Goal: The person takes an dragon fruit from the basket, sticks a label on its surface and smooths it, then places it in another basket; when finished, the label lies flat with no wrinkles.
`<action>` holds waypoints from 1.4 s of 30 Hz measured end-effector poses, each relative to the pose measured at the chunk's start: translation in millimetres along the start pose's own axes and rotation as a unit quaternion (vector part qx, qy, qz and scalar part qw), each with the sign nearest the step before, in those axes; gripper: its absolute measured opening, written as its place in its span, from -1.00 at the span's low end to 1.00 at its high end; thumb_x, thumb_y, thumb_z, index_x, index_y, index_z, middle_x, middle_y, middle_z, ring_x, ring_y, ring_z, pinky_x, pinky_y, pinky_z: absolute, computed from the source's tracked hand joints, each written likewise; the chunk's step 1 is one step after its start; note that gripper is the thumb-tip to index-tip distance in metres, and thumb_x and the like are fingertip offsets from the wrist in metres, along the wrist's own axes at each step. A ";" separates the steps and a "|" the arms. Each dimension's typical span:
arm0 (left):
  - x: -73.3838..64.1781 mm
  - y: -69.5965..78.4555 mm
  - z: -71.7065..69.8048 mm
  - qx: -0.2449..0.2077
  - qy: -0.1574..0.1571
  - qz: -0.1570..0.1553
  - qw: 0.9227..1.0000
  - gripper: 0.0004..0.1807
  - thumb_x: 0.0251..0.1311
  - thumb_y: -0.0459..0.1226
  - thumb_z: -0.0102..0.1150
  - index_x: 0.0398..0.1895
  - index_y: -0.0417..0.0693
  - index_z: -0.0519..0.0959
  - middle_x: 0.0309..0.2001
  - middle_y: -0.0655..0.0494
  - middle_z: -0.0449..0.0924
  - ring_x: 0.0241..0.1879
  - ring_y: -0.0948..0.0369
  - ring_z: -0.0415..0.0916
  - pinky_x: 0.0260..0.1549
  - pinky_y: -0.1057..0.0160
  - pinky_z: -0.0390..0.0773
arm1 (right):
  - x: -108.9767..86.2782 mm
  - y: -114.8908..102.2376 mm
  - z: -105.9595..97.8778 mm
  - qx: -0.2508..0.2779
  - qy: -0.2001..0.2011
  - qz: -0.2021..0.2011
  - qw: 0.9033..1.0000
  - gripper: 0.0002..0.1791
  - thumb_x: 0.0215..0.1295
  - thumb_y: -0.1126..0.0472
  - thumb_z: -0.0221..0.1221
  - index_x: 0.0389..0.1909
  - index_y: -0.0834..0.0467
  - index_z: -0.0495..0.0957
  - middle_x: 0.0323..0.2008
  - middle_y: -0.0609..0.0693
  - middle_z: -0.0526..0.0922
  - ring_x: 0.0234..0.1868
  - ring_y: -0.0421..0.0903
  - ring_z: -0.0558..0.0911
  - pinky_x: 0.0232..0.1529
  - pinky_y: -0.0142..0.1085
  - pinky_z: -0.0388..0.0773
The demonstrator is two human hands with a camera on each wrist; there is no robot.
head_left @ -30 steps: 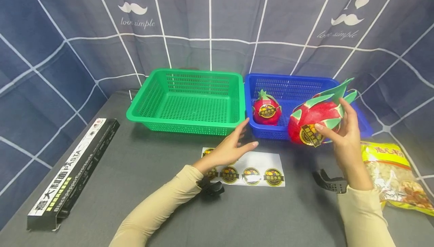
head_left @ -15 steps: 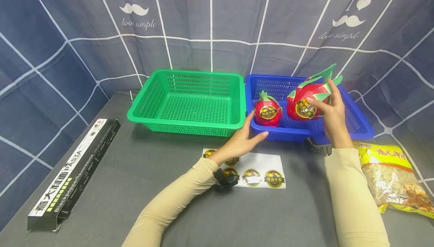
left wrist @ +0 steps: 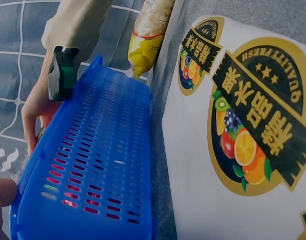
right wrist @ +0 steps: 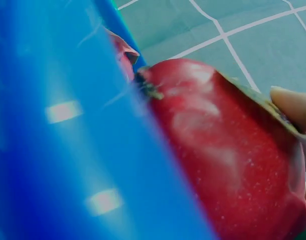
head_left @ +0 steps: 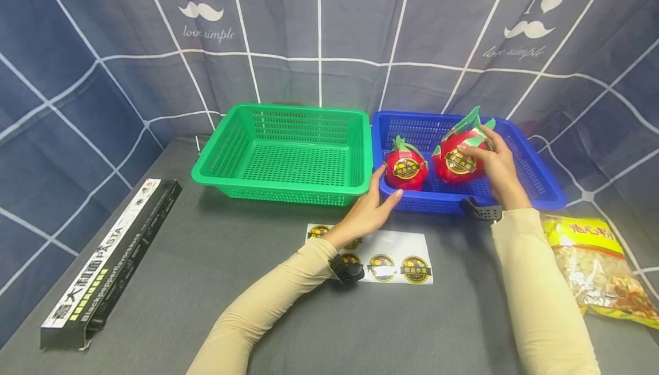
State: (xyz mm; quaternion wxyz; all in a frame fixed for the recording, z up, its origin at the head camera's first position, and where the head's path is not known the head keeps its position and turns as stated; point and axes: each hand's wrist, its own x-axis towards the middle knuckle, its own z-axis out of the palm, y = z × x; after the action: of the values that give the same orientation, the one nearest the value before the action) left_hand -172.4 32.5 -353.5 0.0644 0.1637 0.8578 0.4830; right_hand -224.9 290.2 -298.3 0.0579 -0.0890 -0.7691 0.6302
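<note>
My right hand (head_left: 496, 160) grips a red dragon fruit (head_left: 447, 164) with green leaf tips, a round gold-and-black sticker on its side. The fruit is inside the blue basket (head_left: 543, 183), tilted with its leaves up; whether it touches the bottom I cannot tell. In the right wrist view the dragon fruit (right wrist: 218, 150) shows behind the blurred basket wall (right wrist: 67, 160). A second stickered dragon fruit (head_left: 405, 166) sits in the basket's left end. My left hand (head_left: 368, 206) rests at the front left corner, fingers spread, its thumb (left wrist: 2, 192) at the rim.
A green basket (head_left: 360, 178) stands left of the blue one. Under my left forearm lies a white sticker sheet (head_left: 401, 243). A long black pasta box (head_left: 110, 263) lies at far left, a yellow food bag (head_left: 592, 266) at far right. A patterned cloth hangs behind.
My right hand has moved left and away from me, lowering the dragon fruit into the blue basket. The left hand has shifted slightly right to that basket's corner.
</note>
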 end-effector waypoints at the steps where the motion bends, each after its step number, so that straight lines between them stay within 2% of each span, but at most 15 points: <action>1: 0.2 0.1 0.0 0.001 0.000 0.000 1.000 -0.25 0.25 0.16 -0.22 0.40 0.26 -0.26 0.39 0.04 0.07 0.23 -0.04 0.28 0.15 -0.04 0.32 | 0.9 1.6 -0.7 -0.001 -0.005 0.006 1.000 -0.17 0.10 0.09 0.24 0.36 -0.15 0.04 0.42 -0.01 -0.04 0.23 -0.15 0.22 0.06 -0.46 0.25; 4: 1.4 -0.4 0.2 0.009 -0.001 -0.001 1.000 -0.24 0.24 0.17 -0.21 0.40 0.27 -0.25 0.37 0.01 0.10 0.22 -0.05 0.29 0.13 -0.04 0.34 | 2.7 5.6 -2.3 -0.008 -0.027 0.020 0.999 -0.16 0.11 0.07 0.23 0.37 -0.14 0.01 0.43 0.03 -0.08 0.19 -0.16 0.25 -0.11 -0.57 0.31; 7: 2.3 -0.6 0.8 0.015 -0.001 -0.006 1.000 -0.24 0.23 0.18 -0.21 0.40 0.28 -0.24 0.35 -0.04 0.15 0.19 -0.06 0.32 0.11 -0.05 0.35 | 3.5 8.7 -3.4 -0.007 -0.056 0.029 0.998 -0.15 0.12 0.10 0.22 0.38 -0.11 0.00 0.43 0.10 -0.11 0.05 -0.23 0.33 -0.25 -0.61 0.39; 11: 2.3 -0.4 1.4 0.016 -0.002 -0.014 1.000 -0.24 0.23 0.18 -0.20 0.40 0.28 -0.23 0.34 -0.05 0.16 0.19 -0.06 0.32 0.12 -0.03 0.35 | 3.9 12.2 -4.4 -0.029 -0.083 0.039 0.995 -0.16 0.14 0.08 0.20 0.39 -0.08 -0.02 0.38 0.13 0.00 -0.16 -0.37 0.38 -0.29 -0.58 0.44; 13: 2.2 -0.3 1.6 0.016 -0.003 -0.015 1.000 -0.23 0.22 0.18 -0.19 0.40 0.28 -0.23 0.34 -0.04 0.16 0.19 -0.06 0.32 0.13 -0.03 0.35 | 3.9 13.9 -5.0 -0.051 -0.088 0.042 0.994 -0.17 0.14 0.05 0.19 0.39 -0.05 -0.01 0.25 0.08 0.21 -0.22 -0.41 0.42 -0.29 -0.56 0.46; 15: 2.2 -0.3 1.6 0.016 -0.004 -0.016 1.000 -0.23 0.22 0.19 -0.19 0.40 0.29 -0.23 0.34 -0.05 0.17 0.19 -0.05 0.32 0.13 -0.03 0.35 | 4.1 15.3 -5.6 -0.073 -0.094 0.044 0.992 -0.18 0.14 0.01 0.19 0.38 -0.01 0.02 0.03 -0.06 0.39 -0.28 -0.42 0.47 -0.30 -0.52 0.49; 18: 1.8 0.0 1.5 0.016 -0.004 -0.017 1.000 -0.23 0.22 0.19 -0.20 0.40 0.31 -0.24 0.33 -0.07 0.18 0.19 -0.06 0.33 0.12 -0.03 0.35 | 5.1 17.2 -6.1 -0.090 -0.103 0.043 0.990 -0.18 0.13 -0.04 0.19 0.36 0.07 0.07 -0.28 -0.30 0.46 -0.35 -0.42 0.52 -0.32 -0.48 0.53; 21: 1.4 0.0 1.0 0.014 -0.003 -0.020 1.000 -0.24 0.22 0.19 -0.19 0.40 0.33 -0.24 0.33 -0.08 0.19 0.19 -0.05 0.33 0.12 -0.03 0.35 | 7.1 18.8 -6.3 -0.091 -0.115 0.047 0.988 -0.19 0.13 -0.05 0.19 0.35 0.10 0.08 -0.37 -0.36 0.47 -0.36 -0.41 0.54 -0.33 -0.47 0.54; 25: 1.0 -0.3 0.8 0.013 0.000 -0.022 1.000 -0.25 0.22 0.19 -0.19 0.39 0.35 -0.23 0.32 -0.09 0.20 0.19 -0.05 0.32 0.12 -0.04 0.35 | 8.2 20.1 -5.1 -0.109 -0.127 0.051 0.985 -0.17 0.13 -0.09 0.17 0.36 0.10 0.05 -0.25 -0.25 0.47 -0.34 -0.40 0.53 -0.31 -0.47 0.54; 29: 1.0 -1.5 1.5 0.019 0.001 -0.022 1.000 -0.25 0.22 0.20 -0.21 0.39 0.35 -0.24 0.28 -0.13 0.26 0.13 -0.05 0.39 0.06 -0.03 0.41 | 7.3 21.9 -2.9 -0.160 -0.130 0.036 0.978 -0.15 0.14 -0.13 0.15 0.36 0.10 0.03 0.07 0.08 0.40 -0.29 -0.40 0.48 -0.28 -0.51 0.52; 32: 1.2 -2.2 2.2 0.026 0.001 -0.022 0.999 -0.25 0.22 0.21 -0.22 0.40 0.34 -0.23 0.22 -0.16 0.34 0.03 -0.03 0.48 -0.06 0.01 0.49 | 6.2 23.0 -2.3 -0.186 -0.122 0.021 0.975 -0.16 0.13 -0.13 0.15 0.35 0.13 0.06 0.19 0.25 0.30 -0.27 -0.39 0.46 -0.28 -0.54 0.50; 34: 1.3 -2.2 2.3 0.031 0.002 -0.021 0.999 -0.25 0.22 0.21 -0.23 0.40 0.34 -0.23 0.14 -0.17 0.42 -0.10 0.02 0.54 -0.20 0.07 0.53 | 5.6 23.0 -2.4 -0.185 -0.116 0.013 0.976 -0.18 0.14 -0.12 0.15 0.34 0.14 0.09 0.18 0.27 0.31 -0.27 -0.42 0.46 -0.27 -0.55 0.48; 36: 1.5 -2.0 2.0 0.032 0.002 -0.019 0.999 -0.25 0.22 0.21 -0.22 0.40 0.33 -0.23 -0.03 -0.15 0.53 -0.27 0.07 0.56 -0.36 0.13 0.53 | 5.1 21.9 -2.1 -0.192 -0.109 0.004 0.975 -0.20 0.15 -0.16 0.11 0.32 0.15 0.11 0.18 0.26 0.32 -0.23 -0.40 0.45 -0.19 -0.52 0.45; 39: 1.8 -1.8 1.4 0.033 0.004 -0.014 0.999 -0.24 0.22 0.21 -0.21 0.40 0.31 -0.22 -0.36 -0.04 0.52 -0.52 0.15 0.46 -0.60 0.21 0.44 | 3.7 19.7 0.0 -0.201 -0.096 -0.020 0.975 -0.26 0.23 -0.17 0.01 0.30 0.19 0.15 0.19 0.28 0.33 -0.05 -0.20 0.50 0.01 -0.31 0.44; 42: 1.7 -1.6 1.1 0.034 0.008 -0.011 0.999 -0.25 0.22 0.21 -0.21 0.40 0.33 -0.22 -0.51 0.08 0.39 -0.64 0.20 0.36 -0.71 0.25 0.36 | 1.4 17.5 2.8 -0.224 -0.074 -0.049 0.971 -0.31 0.29 -0.17 -0.09 0.26 0.25 0.21 0.17 0.34 0.35 0.12 0.11 0.43 0.13 -0.04 0.34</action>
State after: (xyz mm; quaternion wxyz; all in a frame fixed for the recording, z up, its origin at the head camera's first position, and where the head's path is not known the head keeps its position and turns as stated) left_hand -174.1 33.2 -355.3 0.0571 0.1527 0.8761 0.4537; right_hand -225.7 291.1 -316.1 0.0099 -0.0151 -0.8960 0.4436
